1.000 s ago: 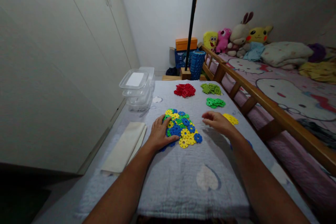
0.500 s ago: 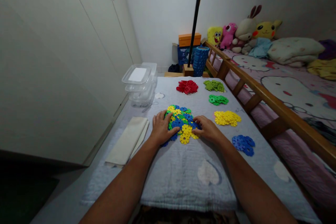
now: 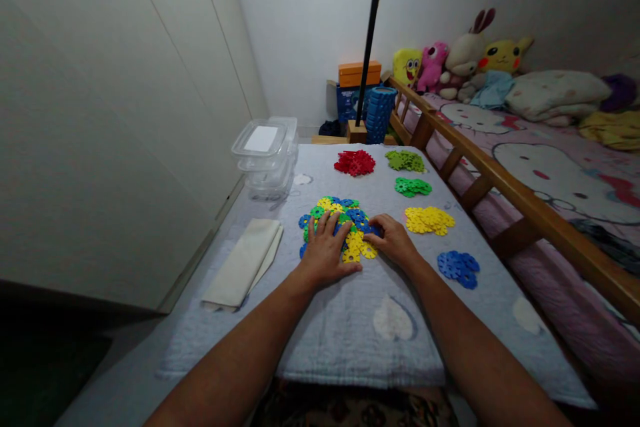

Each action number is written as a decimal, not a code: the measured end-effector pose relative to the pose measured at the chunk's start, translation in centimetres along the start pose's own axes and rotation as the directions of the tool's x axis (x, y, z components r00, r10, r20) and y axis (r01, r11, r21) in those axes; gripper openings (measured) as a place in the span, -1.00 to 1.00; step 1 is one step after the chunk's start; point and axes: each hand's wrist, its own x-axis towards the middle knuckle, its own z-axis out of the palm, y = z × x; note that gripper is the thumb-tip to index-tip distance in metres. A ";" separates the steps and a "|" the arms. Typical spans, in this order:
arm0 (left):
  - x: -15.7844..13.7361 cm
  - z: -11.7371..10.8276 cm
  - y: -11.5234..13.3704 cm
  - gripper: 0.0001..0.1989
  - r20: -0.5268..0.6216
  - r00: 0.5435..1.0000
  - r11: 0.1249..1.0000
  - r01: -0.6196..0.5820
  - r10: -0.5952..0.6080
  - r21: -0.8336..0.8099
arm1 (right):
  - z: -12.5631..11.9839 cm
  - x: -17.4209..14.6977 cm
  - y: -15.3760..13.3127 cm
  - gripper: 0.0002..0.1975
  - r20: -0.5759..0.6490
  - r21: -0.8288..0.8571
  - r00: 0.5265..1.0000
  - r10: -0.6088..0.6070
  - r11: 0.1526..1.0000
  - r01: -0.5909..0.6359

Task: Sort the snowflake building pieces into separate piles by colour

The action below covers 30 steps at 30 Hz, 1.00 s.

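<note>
A mixed pile of yellow, blue and green plastic snowflake discs [image 3: 355,240] lies on the cloth-covered table. My left hand [image 3: 326,255] rests on the pile's near left part, fingers spread and thumb stretched out to the right, hiding some discs. At the pile's right edge my right hand [image 3: 395,240] is curled, with blue snowflake discs [image 3: 374,231] between thumb and fingers; how many is hidden. Sorted heaps sit around: red discs [image 3: 355,163] behind, and light green [image 3: 405,161], green [image 3: 413,187], yellow [image 3: 430,221] and blue discs [image 3: 458,269] on the right.
Clear plastic boxes with lids [image 3: 265,157] are stacked at the table's back left. A folded cream cloth [image 3: 243,265] lies left of my left arm. A wooden bed rail [image 3: 500,187] runs along the right side. A black pole [image 3: 371,40] stands behind the table.
My left hand has moved right and toward me over the pile, its fingers now lying on the discs. My right hand stays at the pile's right edge. The view has shifted slightly.
</note>
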 end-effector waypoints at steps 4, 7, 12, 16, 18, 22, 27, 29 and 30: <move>0.1 -0.2 -0.2 -0.19 -0.015 1.000 1.000 0.017 -0.017 0.020 | -0.3 0.1 0.6 -0.89 0.021 0.106 0.999 0.041 0.993 -0.043; 0.3 -0.4 -0.4 -0.34 -0.033 0.999 0.999 0.040 -0.039 0.032 | -0.5 0.0 0.6 -0.83 0.023 0.160 0.997 0.072 0.984 -0.074; 0.7 -0.4 -0.8 -0.49 -0.073 0.996 0.998 0.059 -0.058 0.014 | -1.2 0.2 0.0 -0.82 0.019 0.170 0.992 0.126 0.977 -0.127; 0.9 -0.3 -1.3 -0.52 -0.114 0.991 0.997 0.074 -0.076 -0.020 | -3.3 0.3 0.2 -0.82 -0.028 0.166 0.982 0.189 0.969 -0.181; 1.0 -0.3 -1.8 -0.54 -0.147 0.985 0.995 0.087 -0.095 -0.055 | -5.0 0.1 0.7 -0.80 -0.026 0.171 0.977 0.212 0.964 -0.205; 1.2 -0.4 -3.3 -0.58 -0.238 0.962 0.988 0.108 -0.133 -0.113 | -9.0 -1.5 2.0 -0.76 -0.015 0.158 0.964 0.266 0.952 -0.261; 1.5 -0.2 -4.6 -0.58 -0.271 0.949 0.979 0.122 -0.163 -0.162 | -13.2 -4.7 4.2 -0.75 0.006 0.080 0.920 0.392 0.917 -0.391; 1.6 -0.1 -4.8 -0.58 -0.258 0.951 0.975 0.125 -0.171 -0.185 | -14.4 -5.9 5.2 -0.74 0.013 0.077 0.899 0.439 0.895 -0.438; 1.6 0.0 -4.8 -0.58 -0.250 0.952 0.973 0.127 -0.175 -0.194 | -14.9 -6.4 5.6 -0.74 0.011 0.080 0.889 0.458 0.886 -0.458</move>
